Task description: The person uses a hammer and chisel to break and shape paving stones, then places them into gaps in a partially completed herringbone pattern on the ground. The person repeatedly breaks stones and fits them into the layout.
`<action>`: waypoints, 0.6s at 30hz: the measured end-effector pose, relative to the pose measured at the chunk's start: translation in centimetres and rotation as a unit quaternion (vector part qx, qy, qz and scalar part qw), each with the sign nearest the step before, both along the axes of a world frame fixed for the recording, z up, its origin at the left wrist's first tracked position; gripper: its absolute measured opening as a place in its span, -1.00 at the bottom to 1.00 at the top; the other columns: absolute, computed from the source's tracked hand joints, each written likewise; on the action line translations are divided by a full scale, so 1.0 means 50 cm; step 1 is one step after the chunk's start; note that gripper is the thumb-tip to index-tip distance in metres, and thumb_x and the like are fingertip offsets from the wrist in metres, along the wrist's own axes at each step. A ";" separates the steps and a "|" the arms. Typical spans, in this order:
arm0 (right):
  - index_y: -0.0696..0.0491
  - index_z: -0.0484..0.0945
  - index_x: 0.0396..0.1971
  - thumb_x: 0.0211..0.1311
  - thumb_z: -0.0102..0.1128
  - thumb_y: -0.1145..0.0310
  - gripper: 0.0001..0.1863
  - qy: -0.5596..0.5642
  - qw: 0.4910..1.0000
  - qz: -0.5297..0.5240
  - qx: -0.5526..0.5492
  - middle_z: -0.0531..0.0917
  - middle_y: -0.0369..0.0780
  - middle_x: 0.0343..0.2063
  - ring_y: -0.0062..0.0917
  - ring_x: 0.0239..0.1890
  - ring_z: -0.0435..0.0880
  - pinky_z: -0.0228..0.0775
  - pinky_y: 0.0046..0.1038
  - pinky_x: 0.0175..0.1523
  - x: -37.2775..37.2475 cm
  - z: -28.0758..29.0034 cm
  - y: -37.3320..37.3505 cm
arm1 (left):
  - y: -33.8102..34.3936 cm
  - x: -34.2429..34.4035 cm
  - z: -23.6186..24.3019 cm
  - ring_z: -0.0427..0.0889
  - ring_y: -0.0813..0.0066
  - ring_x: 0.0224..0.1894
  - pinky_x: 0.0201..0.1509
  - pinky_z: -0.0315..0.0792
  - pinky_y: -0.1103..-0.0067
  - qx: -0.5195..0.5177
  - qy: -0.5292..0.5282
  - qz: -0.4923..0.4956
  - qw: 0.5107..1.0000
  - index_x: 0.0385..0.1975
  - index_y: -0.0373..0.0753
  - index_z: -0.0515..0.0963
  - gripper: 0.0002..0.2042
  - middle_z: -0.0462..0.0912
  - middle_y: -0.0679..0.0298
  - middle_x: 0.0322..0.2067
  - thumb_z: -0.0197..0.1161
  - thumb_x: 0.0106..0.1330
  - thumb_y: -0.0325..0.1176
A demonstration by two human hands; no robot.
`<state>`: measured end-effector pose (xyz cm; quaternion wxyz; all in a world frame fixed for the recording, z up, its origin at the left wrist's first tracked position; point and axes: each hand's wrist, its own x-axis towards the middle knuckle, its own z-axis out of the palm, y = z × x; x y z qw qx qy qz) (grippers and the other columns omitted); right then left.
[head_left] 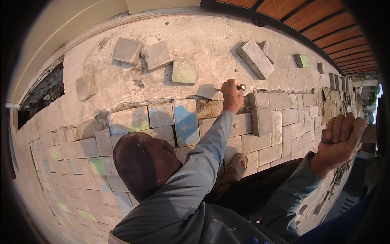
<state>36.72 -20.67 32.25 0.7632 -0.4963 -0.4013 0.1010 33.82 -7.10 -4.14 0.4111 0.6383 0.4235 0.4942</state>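
Note:
My left hand (232, 97) is closed round a chisel (241, 87), whose round metal end sticks out on the right of the fist. Its other end points left, over the broken edge of the concrete (203, 36), with a shadow there. Below lies a sandy gap (210, 109) between that edge and the paving blocks (185, 122). Raised at the right, my right hand (341, 138) grips a thick brown handle (369, 134); what is at its far end is lost at the dark rim. A loose paving block (262, 122) stands on the laid ones just right of my left hand.
Loose paving blocks (157, 56) lie on the concrete, and a larger pair (256, 59) farther right. At the far left is a broken opening (42, 91) by the wall. A slatted brown gate (308, 20) borders the back right. My sandalled foot (236, 166) rests on the paving.

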 end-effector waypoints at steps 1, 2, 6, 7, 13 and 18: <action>-0.12 0.13 -0.60 0.54 0.03 0.28 -0.57 -0.010 0.993 -0.095 0.070 0.08 -0.44 -0.69 -0.77 -0.70 -0.02 -0.10 -0.60 -0.64 0.000 0.071 0.022 | -0.002 0.004 0.003 0.44 -0.04 0.00 0.11 0.30 0.16 0.001 -0.004 -0.004 1.000 -0.21 -0.22 0.41 -0.61 0.48 0.07 -0.19 0.36 -0.01 -0.69; -0.11 0.13 -0.59 0.52 0.03 0.30 -0.58 -0.023 0.984 -0.133 0.116 0.08 -0.43 -0.69 -0.75 -0.69 0.01 -0.06 -0.59 -0.62 0.001 0.083 0.044 | -0.003 0.003 0.005 0.45 -0.05 -0.01 0.09 0.31 0.16 0.003 -0.004 -0.006 1.000 -0.21 -0.22 0.41 -0.62 0.48 0.06 -0.19 0.35 -0.01 -0.69; -0.06 0.22 -0.50 0.42 0.12 0.41 -0.70 -0.098 0.964 -0.130 0.209 0.23 -0.39 -0.71 -0.66 -0.71 0.19 0.06 -0.59 -0.59 -0.054 -0.041 0.113 | -0.008 -0.010 0.011 0.48 -0.05 -0.09 0.02 0.32 0.18 0.035 -0.002 0.005 0.999 -0.20 -0.27 0.43 -0.70 0.52 0.02 -0.22 0.26 0.08 -0.67; -0.07 0.31 -0.37 0.41 0.15 0.43 -0.80 -0.008 0.996 -0.083 0.041 0.26 -0.43 -0.71 -0.67 -0.71 0.22 0.08 -0.63 -0.57 -0.051 -0.202 0.064 | -0.017 0.019 0.032 0.48 -0.07 -0.08 0.03 0.32 0.17 0.025 -0.022 0.000 0.999 -0.19 -0.27 0.43 -0.70 0.52 0.02 -0.22 0.25 0.08 -0.67; -0.04 0.37 -0.34 0.43 0.27 0.31 -0.77 0.267 0.872 0.068 -0.405 0.24 -0.51 -0.73 -0.84 -0.79 0.13 -0.09 -0.65 -0.74 -0.084 -0.334 -0.043 | -0.022 -0.010 -0.008 0.48 -0.08 -0.09 0.03 0.33 0.16 0.027 0.013 0.005 1.000 -0.21 -0.29 0.43 -0.72 0.52 0.02 -0.22 0.26 0.08 -0.65; -0.03 0.38 -0.47 0.51 0.11 0.36 -0.74 0.039 0.998 -0.004 -0.049 0.18 -0.47 -0.70 -0.83 -0.75 0.02 -0.15 -0.65 -0.72 -0.011 -0.034 -0.005 | -0.004 -0.006 0.000 0.48 -0.06 -0.11 0.00 0.33 0.17 0.033 0.000 0.009 0.999 -0.24 -0.30 0.42 -0.74 0.51 0.01 -0.23 0.27 0.09 -0.64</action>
